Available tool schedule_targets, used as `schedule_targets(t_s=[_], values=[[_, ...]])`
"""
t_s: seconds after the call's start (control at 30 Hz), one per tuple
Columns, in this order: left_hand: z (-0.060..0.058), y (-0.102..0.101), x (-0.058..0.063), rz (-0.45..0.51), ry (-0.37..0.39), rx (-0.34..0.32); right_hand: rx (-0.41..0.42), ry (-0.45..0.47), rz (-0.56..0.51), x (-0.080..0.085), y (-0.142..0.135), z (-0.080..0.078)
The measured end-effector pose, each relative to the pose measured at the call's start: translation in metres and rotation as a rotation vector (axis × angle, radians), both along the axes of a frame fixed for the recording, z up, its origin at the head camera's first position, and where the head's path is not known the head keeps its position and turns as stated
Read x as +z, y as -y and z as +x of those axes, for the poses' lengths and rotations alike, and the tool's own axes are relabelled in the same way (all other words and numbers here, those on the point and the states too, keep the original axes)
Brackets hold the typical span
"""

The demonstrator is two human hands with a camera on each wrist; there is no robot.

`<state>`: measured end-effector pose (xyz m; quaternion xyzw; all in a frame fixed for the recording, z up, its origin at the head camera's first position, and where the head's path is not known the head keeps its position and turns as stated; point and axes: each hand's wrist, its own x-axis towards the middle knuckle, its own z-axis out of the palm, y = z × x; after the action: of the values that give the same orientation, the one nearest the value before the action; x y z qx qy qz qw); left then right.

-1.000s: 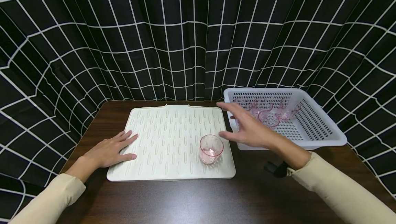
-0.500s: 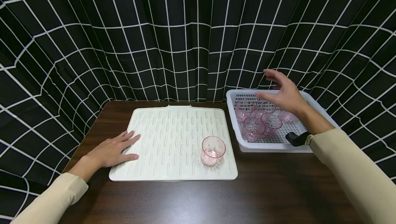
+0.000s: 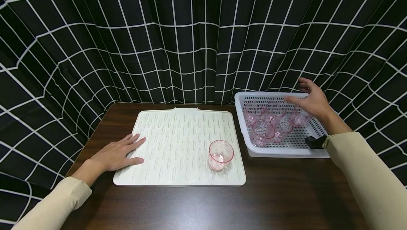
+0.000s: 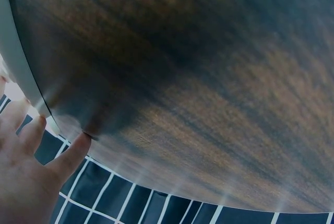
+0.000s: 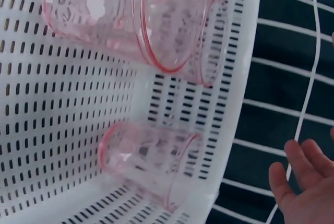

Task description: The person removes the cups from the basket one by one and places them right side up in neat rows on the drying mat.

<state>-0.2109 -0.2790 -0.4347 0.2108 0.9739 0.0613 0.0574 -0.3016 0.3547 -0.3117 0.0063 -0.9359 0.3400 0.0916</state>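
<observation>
My left hand [image 3: 114, 156] rests with straight, spread fingers at the left edge of a white ridged drying mat [image 3: 178, 148]. On the mat's right part stands a clear pink drinking glass [image 3: 219, 156], upright and untouched. Over the back right of a white perforated basket [image 3: 283, 153], my right hand [image 3: 313, 104] hovers with thumb and fingers apart, holding nothing. Several more pink glasses [image 3: 262, 134] sit inside that basket, mostly toward its left. Nearest the right hand is a separate glass [image 5: 151, 161], seen in the right wrist view against the basket's side.
The dark wooden table [image 3: 190, 205] carries the mat and the basket side by side. A black curtain with white grid lines [image 3: 178, 46] surrounds the table behind and at the sides. A black wrist strap piece [image 3: 314, 142] hangs below the right forearm.
My right hand has moved right, away from near the glass on the mat, to above the basket's back right. The left hand keeps its place on the mat.
</observation>
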Motion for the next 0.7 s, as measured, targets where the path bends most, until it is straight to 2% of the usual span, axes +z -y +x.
schedule_targets(t_s=[0.17,0.43,0.7], values=[[-0.001,0.001,-0.001,0.002,-0.003,-0.001,-0.047,0.036,-0.023,-0.004,-0.015,-0.002],[-0.002,0.0,-0.001,-0.001,0.012,0.01,-0.163,0.155,-0.025,-0.011,-0.033,-0.003],[-0.002,0.0,-0.002,0.004,0.008,0.011,-0.181,0.214,-0.054,-0.021,-0.043,-0.004]])
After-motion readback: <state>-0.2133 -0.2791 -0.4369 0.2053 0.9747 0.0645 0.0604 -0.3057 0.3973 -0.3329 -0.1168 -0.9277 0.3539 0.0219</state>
